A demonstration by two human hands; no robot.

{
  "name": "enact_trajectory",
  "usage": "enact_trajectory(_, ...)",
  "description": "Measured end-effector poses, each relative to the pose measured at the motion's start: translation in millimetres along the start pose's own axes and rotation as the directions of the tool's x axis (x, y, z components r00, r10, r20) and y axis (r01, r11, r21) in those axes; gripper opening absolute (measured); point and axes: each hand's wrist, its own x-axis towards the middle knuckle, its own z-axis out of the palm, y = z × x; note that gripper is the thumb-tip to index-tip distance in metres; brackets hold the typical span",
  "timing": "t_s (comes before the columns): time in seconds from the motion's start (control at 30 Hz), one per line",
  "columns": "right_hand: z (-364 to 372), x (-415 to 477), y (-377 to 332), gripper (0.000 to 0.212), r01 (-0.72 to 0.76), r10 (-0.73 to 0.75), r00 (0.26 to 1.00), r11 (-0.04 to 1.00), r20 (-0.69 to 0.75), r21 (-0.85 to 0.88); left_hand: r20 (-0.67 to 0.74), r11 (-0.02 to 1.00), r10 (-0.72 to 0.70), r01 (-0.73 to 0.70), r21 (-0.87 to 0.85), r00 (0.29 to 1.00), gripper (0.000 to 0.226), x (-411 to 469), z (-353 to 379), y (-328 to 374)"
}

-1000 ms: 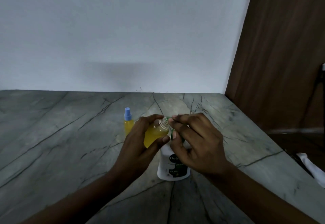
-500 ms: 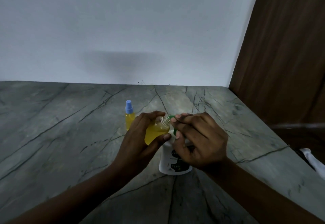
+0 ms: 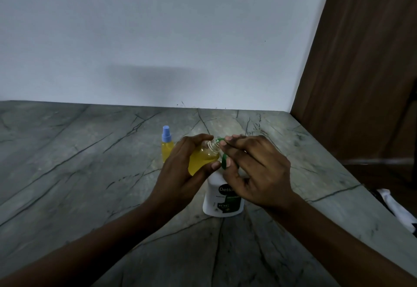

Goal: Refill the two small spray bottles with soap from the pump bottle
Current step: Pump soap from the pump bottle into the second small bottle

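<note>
Gripping a tilted, uncapped small yellow-filled spray bottle [image 3: 203, 159], the left hand [image 3: 182, 174] meets the right hand [image 3: 252, 174], closed over the white pump bottle's [image 3: 222, 201] green pump head [image 3: 224, 161] at 3 o'clock.

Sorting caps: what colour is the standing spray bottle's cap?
Blue, on the standing spray bottle; head view.

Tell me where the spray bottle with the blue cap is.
In the head view, the blue-capped spray bottle stands upright on the counter, just beyond and left of the left hand.

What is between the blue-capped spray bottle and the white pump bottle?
In the head view, the left hand holding the open spray bottle lies between them.
</note>
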Motion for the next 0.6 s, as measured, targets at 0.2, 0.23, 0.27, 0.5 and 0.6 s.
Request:
enact_trajectory(0.2,1.7,-1.3,-1.6,0.025,-0.018,0.019,1.000,1.000,-0.023,0.023,-0.003,1.000,-0.005,0.005,-0.015,1.000,0.042,-0.9,1.0,-0.5)
enact_trajectory(0.23,1.9,-2.0,-2.1,0.026,-0.025,0.025,0.999,0.999,-0.028,0.025,-0.003,1.000,-0.001,0.001,-0.012,1.000,0.042,-1.1,1.0,-0.4)
enact_trajectory(0.27,2.4,-2.9,-2.4,0.028,-0.031,0.032,0.999,0.999,-0.035,0.027,-0.001,1.000,0.003,-0.003,-0.009,1.000,0.042,-1.4,1.1,-0.5)
enact_trajectory(0.5,10.4,-12.4,-4.2,0.024,-0.056,0.058,0.996,0.998,-0.062,0.031,0.005,0.999,-0.002,0.002,0.050,1.000,0.043,-5.7,1.9,-8.3)
enact_trajectory(0.6,12.5,-13.4,-3.9,0.028,-0.048,0.050,0.996,0.998,-0.075,0.033,-0.006,0.998,-0.014,0.014,0.063,1.000,0.043,-7.3,3.1,-10.6)
